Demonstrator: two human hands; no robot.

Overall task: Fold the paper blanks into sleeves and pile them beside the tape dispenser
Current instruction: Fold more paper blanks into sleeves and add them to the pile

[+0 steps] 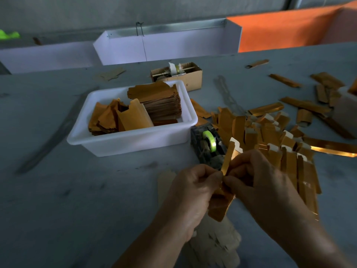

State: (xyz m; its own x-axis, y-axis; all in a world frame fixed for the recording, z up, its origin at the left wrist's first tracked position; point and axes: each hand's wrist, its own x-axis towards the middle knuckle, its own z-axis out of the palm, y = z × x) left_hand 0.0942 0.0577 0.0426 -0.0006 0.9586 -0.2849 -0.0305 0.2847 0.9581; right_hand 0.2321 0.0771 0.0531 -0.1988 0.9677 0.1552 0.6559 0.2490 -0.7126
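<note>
A golden-orange paper blank is held upright over the grey table, partly folded lengthwise. My left hand pinches its left edge and my right hand pinches its right edge, fingertips meeting at the fold. Just behind stands the dark tape dispenser with a green tape roll. To its right lies a big pile of folded sleeves. A white tub at the centre left holds stacks of flat blanks.
A small cardboard box with a white roll sits behind the tub. More sleeves and gold strips are scattered at the right. Flat pale blanks lie under my forearms. White dividers and an orange panel stand at the back.
</note>
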